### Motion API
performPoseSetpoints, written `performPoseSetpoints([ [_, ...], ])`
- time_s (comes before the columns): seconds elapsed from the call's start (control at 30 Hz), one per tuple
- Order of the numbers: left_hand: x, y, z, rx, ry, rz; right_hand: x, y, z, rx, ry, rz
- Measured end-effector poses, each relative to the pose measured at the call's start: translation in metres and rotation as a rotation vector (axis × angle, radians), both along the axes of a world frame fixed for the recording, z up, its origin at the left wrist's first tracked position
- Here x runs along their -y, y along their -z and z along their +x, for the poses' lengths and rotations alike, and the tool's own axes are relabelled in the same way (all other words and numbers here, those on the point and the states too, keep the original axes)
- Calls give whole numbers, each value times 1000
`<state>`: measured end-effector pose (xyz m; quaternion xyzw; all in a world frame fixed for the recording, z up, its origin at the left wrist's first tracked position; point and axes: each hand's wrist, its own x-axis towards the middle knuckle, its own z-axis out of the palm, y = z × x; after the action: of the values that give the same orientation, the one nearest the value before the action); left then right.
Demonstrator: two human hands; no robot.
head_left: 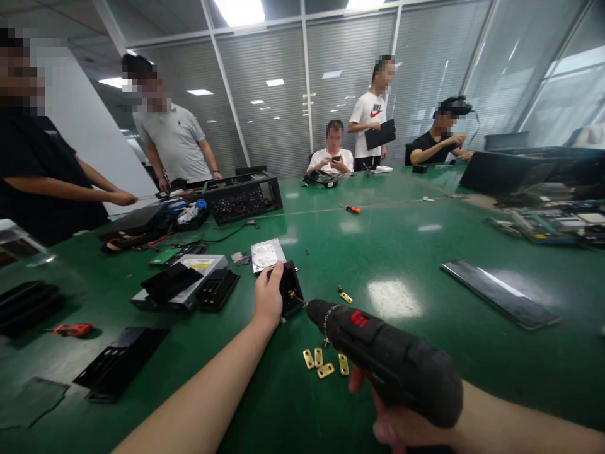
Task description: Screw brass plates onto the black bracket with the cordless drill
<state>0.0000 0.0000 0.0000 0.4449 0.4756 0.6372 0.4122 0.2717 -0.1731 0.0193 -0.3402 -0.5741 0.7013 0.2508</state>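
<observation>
My left hand (pixel 268 295) is closed around a small black bracket (pixel 290 289) that stands on the green table (pixel 406 265). My right hand (pixel 392 422) grips a black electric screwdriver (pixel 385 356) with a red switch; its bit points at the bracket's side. Several small brass plates (pixel 325 364) lie on the table just under the tool. Another brass plate (pixel 345 296) lies to the right of the bracket. A silver hard drive (pixel 266 254) rests right behind the bracket.
A disc drive with black trays (pixel 186 285) lies to the left, a black tray (pixel 118 362) nearer me, a computer case (pixel 242 197) farther back. A long panel (pixel 501 293) lies right. A red-handled screwdriver (pixel 72 329) lies far left. Several people stand or sit around the table.
</observation>
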Motion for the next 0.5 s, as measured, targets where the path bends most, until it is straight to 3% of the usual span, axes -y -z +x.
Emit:
performPoseSetpoints([
  [0.27,-1,-2,-1,19,-46,21,10,18,-8,-351,98,-236],
  [0.4,-3,-1,-1,18,-72,26,14,26,-15,-461,120,-268],
  [0.5,-3,-1,-1,12,-69,30,15,22,-14,-449,100,-242],
])
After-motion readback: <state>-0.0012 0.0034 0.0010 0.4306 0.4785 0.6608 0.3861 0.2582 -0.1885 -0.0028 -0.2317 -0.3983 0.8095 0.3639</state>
